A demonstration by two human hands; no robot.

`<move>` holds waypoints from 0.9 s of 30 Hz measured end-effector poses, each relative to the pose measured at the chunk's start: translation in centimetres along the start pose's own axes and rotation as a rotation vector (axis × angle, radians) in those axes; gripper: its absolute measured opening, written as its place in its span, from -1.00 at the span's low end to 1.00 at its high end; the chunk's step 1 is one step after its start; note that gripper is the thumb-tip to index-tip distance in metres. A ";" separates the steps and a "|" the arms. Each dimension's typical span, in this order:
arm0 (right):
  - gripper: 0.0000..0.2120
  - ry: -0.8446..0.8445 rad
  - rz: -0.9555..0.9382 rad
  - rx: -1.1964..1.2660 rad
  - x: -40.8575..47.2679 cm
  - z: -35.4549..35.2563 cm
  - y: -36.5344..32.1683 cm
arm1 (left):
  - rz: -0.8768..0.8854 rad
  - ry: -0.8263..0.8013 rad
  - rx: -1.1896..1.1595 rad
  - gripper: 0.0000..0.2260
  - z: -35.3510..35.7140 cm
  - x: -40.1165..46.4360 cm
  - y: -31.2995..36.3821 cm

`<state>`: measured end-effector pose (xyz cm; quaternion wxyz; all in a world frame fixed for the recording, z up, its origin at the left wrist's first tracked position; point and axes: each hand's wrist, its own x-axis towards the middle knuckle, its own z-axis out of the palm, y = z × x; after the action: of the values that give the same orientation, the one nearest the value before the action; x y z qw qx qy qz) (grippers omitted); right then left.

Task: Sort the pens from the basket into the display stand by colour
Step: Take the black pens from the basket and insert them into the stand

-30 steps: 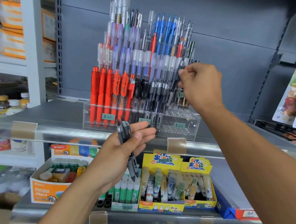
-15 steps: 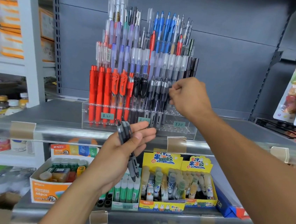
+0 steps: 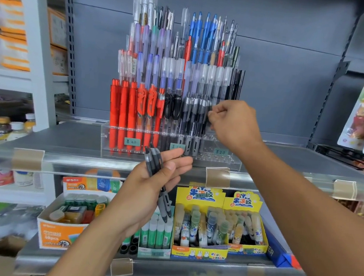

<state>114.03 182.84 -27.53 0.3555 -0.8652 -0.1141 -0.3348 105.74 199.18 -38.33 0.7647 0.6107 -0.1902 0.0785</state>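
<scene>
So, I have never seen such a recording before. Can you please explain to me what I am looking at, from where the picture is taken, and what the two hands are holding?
There is no machine here: a person works with two bare hands. The single picture comes from a camera worn on the person's head, looking forward and down.

On a shop shelf stands a clear display stand with tiered rows of pens: red pens in the front row on the left, dark grey and black ones in its middle, blue and clear ones higher up.

The left hand holds a small bunch of dark grey pens. The right hand pinches a dark pen at the right end of the front row, apparently seating it in a hole.

On the shelf below stand boxes of glue sticks.
</scene>
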 end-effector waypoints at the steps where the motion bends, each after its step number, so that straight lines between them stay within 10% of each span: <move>1: -0.83 0.028 -0.003 0.003 -0.2 -0.2 -0.1 | 0.000 0.002 0.001 -0.71 0.0 0.0 0.0; 8: -0.91 0.169 -0.279 0.150 -6.0 -0.2 -2.2 | -0.015 -0.001 0.011 -0.71 -0.3 -0.2 0.4; 16: -0.79 -0.465 -0.219 0.289 -9.7 0.2 -3.6 | 0.015 -0.090 0.032 -0.72 0.4 -0.7 0.6; 27: -0.91 -0.355 -0.103 0.470 -7.5 0.2 -3.0 | 0.014 -0.049 0.012 -0.73 -0.3 -0.6 0.9</move>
<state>107.25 185.44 -30.97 0.5031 -0.7973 -0.2924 -0.1602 104.98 199.76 -37.83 0.7555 0.6157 -0.2126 0.0700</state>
